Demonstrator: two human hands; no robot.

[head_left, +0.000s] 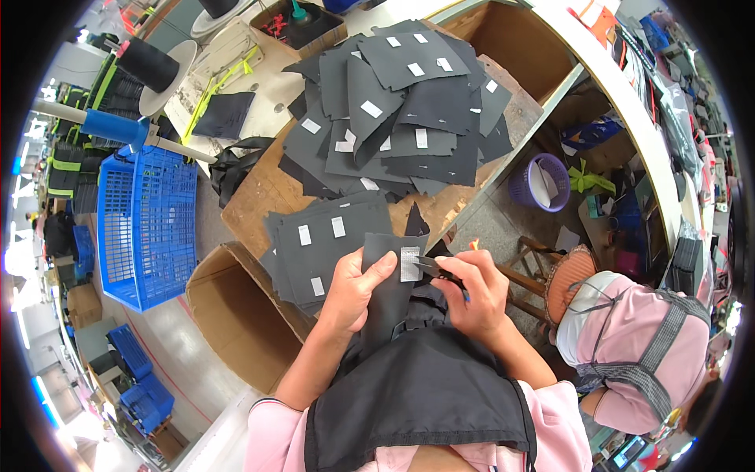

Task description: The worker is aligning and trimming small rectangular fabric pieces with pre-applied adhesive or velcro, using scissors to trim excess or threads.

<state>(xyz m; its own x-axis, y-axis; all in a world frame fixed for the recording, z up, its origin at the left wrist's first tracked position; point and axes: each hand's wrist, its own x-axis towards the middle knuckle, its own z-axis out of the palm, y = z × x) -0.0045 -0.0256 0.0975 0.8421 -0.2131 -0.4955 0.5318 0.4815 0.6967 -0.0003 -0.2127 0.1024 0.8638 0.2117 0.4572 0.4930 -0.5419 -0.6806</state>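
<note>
Head view: left hand (355,289) pinches a flat dark-grey fabric panel (390,290), likely steadying it under pointed black metal snips (442,274) (right hand (477,293) clasping).

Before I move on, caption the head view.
The left hand holds a dark grey fabric panel; the right hand holds small dark snips at its white rectangular patch.

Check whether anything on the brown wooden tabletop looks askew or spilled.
The large heap of flat dark-grey fabric pieces with white patches looks untidy: its pieces overlap at odd angles, unlike the neater stack of rectangular dark-grey pieces nearer the bare left hand. I see no spill.
</note>
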